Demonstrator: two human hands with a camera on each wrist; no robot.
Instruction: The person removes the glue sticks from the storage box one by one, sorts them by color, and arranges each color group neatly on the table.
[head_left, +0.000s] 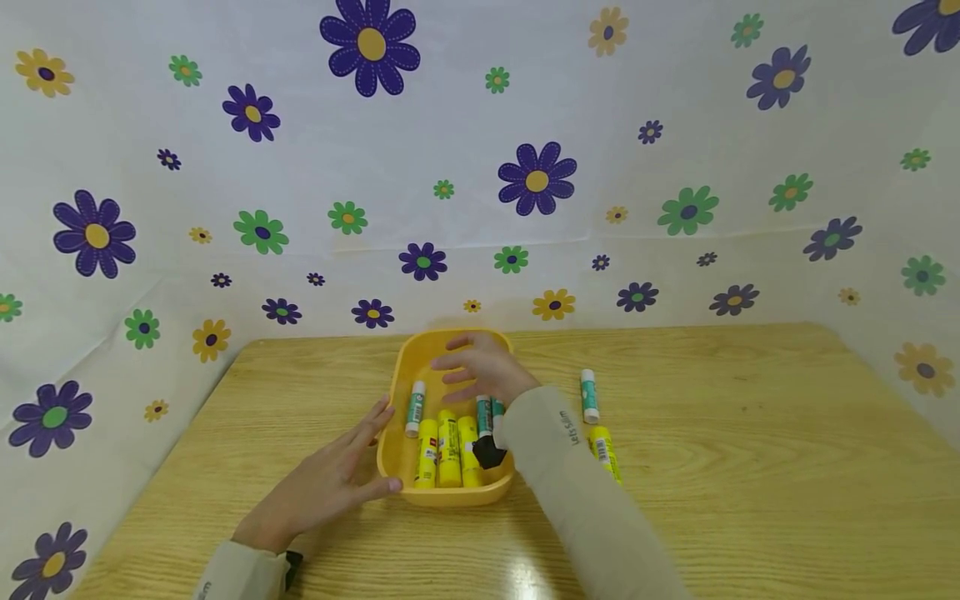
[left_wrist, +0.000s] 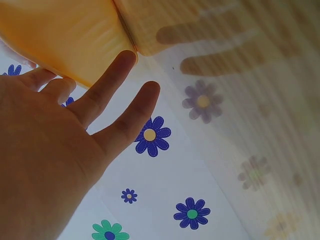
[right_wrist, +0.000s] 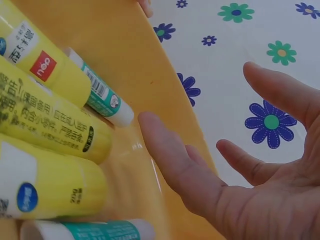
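A yellow-orange plastic tray (head_left: 457, 497) stands on the table with several glue sticks in it. Three yellow glue sticks (head_left: 448, 450) lie side by side near its front. One white-and-teal glue stick (head_left: 416, 408) lies at the tray's left, and more teal ones (head_left: 484, 415) lie partly hidden under the right wrist. My left hand (head_left: 330, 483) rests along the tray's left wall, fingers fairly straight and thumb at the front corner. Above the back half of the tray, my right hand (head_left: 483, 367) is spread with nothing between its fingers, as the right wrist view shows too.
Right of the tray, a teal-and-white glue stick (head_left: 589, 396) and a yellow glue stick (head_left: 604, 453) lie on the wooden table (head_left: 750, 450), the yellow one partly behind the right sleeve. A white flower-printed sheet (head_left: 420, 167) rises behind the table and along its sides.
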